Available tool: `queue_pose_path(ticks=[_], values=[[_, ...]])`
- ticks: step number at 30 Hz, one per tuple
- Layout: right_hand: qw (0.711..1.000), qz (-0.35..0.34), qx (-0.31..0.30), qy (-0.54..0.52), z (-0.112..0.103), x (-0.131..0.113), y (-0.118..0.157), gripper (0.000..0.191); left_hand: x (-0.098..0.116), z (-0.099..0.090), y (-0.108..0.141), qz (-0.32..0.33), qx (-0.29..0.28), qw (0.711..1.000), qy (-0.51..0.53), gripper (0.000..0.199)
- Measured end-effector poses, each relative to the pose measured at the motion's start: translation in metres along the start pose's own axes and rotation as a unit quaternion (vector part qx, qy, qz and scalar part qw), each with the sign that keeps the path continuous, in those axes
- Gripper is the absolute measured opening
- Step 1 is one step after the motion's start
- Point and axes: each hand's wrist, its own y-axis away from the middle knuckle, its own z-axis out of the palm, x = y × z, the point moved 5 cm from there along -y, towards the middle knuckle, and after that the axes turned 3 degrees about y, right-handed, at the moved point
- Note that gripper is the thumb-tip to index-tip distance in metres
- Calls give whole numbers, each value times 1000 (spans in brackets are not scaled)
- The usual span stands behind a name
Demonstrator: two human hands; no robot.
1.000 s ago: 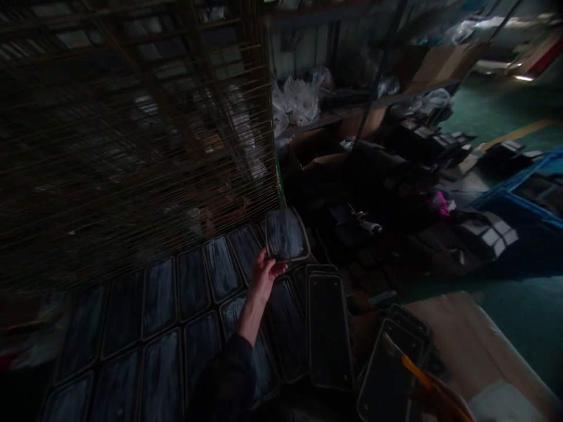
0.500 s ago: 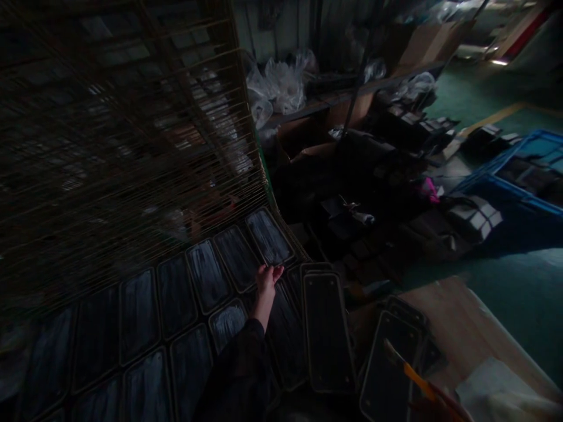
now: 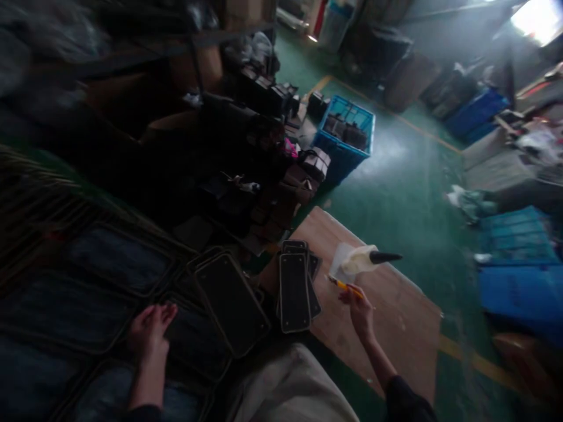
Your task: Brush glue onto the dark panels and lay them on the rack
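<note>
My right hand [image 3: 357, 302] grips a brush [image 3: 345, 286] with a yellow-orange handle over a wooden board. The brush tip is beside a whitish sheet [image 3: 338, 264] and a cream-coloured thing with a black pointed end [image 3: 385, 257], perhaps a glue bottle. My left hand [image 3: 152, 328] is over the dark panels at the left, fingers loosely bent and apart, with nothing visible in them. Near it lies a dark rectangular panel [image 3: 231, 305] with a pale edge. More such panels are stacked [image 3: 295, 293] at the board's left end.
Rows of dark panels with whitish smears [image 3: 118, 258] lie on a wire rack at the left. The wooden board [image 3: 396, 334] extends right. Blue crates [image 3: 345, 132] stand on the green floor [image 3: 396, 199]. Dark goods and a shelf with bags fill the upper left.
My view has swung right. My left hand has let go of the far panel's edge and drawn back. My right hand has carried the brush from the stacked panels to the whitish sheet.
</note>
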Motion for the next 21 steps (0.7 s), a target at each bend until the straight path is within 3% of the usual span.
queue_pose_path(ticks=[4,7,13,21], values=[[997,6,76,20,-50,39,-46,64,-51,-23,45,-53,-21,997,-47,26],[995,4,85,58,-66,67,-81,65,-81,-34,92,-104,-41,988,-104,36],[991,29,83,101,-65,129,-139,63,-111,-31,151,-125,-54,971,-196,53],[991,54,58,105,-47,190,-172,56,-124,-12,181,-105,-64,962,-245,58]])
